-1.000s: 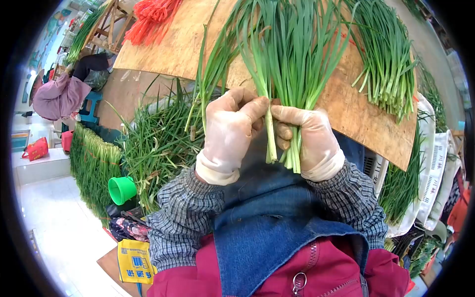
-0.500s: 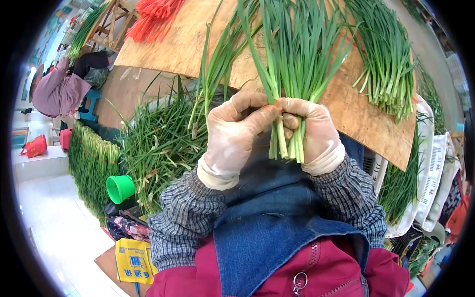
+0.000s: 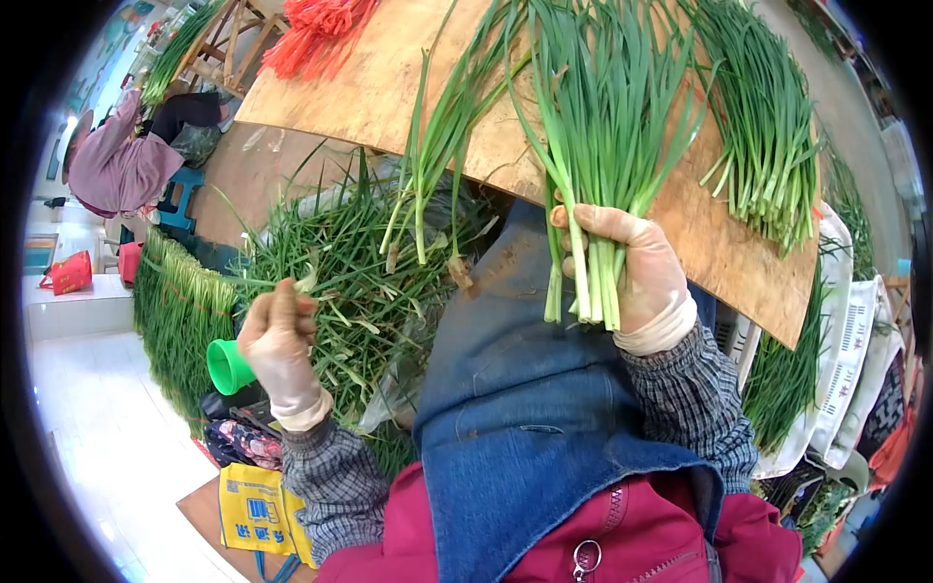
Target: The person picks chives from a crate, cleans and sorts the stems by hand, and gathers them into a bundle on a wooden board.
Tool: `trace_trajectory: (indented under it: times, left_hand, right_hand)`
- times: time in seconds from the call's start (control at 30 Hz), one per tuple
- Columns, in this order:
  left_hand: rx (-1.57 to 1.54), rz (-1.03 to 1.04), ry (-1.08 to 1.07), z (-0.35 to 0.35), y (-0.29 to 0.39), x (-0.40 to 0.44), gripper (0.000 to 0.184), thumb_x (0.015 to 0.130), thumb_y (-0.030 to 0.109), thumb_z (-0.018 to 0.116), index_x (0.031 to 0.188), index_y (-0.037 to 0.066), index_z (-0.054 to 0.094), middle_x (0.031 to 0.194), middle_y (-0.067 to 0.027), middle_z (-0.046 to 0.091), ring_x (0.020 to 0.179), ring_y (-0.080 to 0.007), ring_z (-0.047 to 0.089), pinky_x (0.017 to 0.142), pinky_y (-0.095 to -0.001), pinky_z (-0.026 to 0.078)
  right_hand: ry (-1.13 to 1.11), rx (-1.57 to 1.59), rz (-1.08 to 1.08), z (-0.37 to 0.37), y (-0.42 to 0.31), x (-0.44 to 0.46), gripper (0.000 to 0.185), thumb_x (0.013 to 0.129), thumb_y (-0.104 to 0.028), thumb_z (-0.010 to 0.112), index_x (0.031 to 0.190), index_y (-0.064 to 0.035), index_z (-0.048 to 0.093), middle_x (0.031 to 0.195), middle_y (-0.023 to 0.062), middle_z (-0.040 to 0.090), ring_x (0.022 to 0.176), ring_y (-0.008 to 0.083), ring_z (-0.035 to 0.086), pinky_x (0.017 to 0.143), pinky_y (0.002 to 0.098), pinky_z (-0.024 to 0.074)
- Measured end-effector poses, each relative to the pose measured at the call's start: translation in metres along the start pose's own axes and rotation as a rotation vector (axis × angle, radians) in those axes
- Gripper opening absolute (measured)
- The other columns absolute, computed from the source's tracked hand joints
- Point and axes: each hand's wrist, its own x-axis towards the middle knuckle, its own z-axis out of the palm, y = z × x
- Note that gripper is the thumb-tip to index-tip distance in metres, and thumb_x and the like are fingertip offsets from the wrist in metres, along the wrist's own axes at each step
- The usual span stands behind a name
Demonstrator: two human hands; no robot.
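My right hand (image 3: 643, 262), in a pale glove, is wrapped round a bunch of garlic chives (image 3: 607, 126), its pale cut stems pointing down toward my lap. The thumb presses across the stems near their base. My left hand (image 3: 282, 350), gloved too, is out to the left above a heap of loose chive leaves and trimmings (image 3: 350, 301). Its fingers are pinched together; a pale scrap shows by the fingertips, but I cannot tell whether it is held. A few loose chives (image 3: 437, 175) hang over the edge of the wooden board (image 3: 389, 87) between my hands.
A larger chive bundle (image 3: 763, 126) lies at the board's right, and red ties (image 3: 316, 34) at its far left. Bundled chives (image 3: 180, 321) stand at left beside a green cup (image 3: 229, 367). White crates (image 3: 846, 330) stand at right. Another person (image 3: 126, 165) sits at far left.
My left hand has left the stems and moved down and left over the trimmings heap. My right hand keeps the chive bunch, shifted slightly right.
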Motion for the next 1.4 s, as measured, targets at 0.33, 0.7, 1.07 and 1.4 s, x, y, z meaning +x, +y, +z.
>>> trace_trajectory:
  times: [0.33,0.7,1.07,1.4]
  left_hand:
    - [0.609,0.939,-0.433,0.198,0.085,0.022,0.028,0.077,0.022,0.062,0.091,-0.001,0.062,0.095,-0.0194,0.059,0.085,-0.0312,0.060,0.073,-0.0369,0.047]
    - [0.615,1.438,-0.058,0.216,0.127,0.173,0.016,0.078,0.019,0.056,0.089,0.012,0.065,0.078,-0.0128,0.064,0.074,-0.0316,0.062,0.066,-0.0357,0.049]
    - [1.249,0.532,0.569,-0.170,0.071,0.207,0.037,0.092,0.033,0.037,0.098,0.004,0.059,0.096,-0.0172,0.061,0.089,-0.0322,0.058,0.074,-0.0417,0.044]
    - [0.192,0.139,-0.777,0.073,-0.012,-0.051,0.022,0.081,0.014,0.060,0.096,-0.001,0.063,0.081,-0.0087,0.065,0.066,-0.0138,0.059,0.061,-0.0240,0.047]
  right_hand:
    - [0.038,-0.035,0.013,0.007,-0.002,-0.006,0.020,0.081,-0.005,0.053,0.098,0.0061,0.052,0.082,0.0123,0.060,0.068,0.0185,0.060,0.056,0.0285,0.0521]
    - [-0.246,0.052,-0.082,0.012,-0.055,-0.043,0.019,0.083,-0.009,0.052,0.098,0.0030,0.050,0.068,0.0074,0.056,0.039,0.0061,0.041,0.033,0.0195,0.0336]
    - [-0.682,0.202,-0.235,0.002,-0.101,-0.043,0.040,0.095,-0.018,0.035,0.120,0.0115,0.026,0.071,0.0037,0.040,0.045,0.0070,0.039,0.037,0.0216,0.0382]
    - [-0.194,0.037,-0.020,-0.041,-0.036,0.008,0.022,0.087,-0.011,0.050,0.100,0.0059,0.048,0.068,0.0026,0.049,0.046,0.0060,0.042,0.037,0.0218,0.0372]
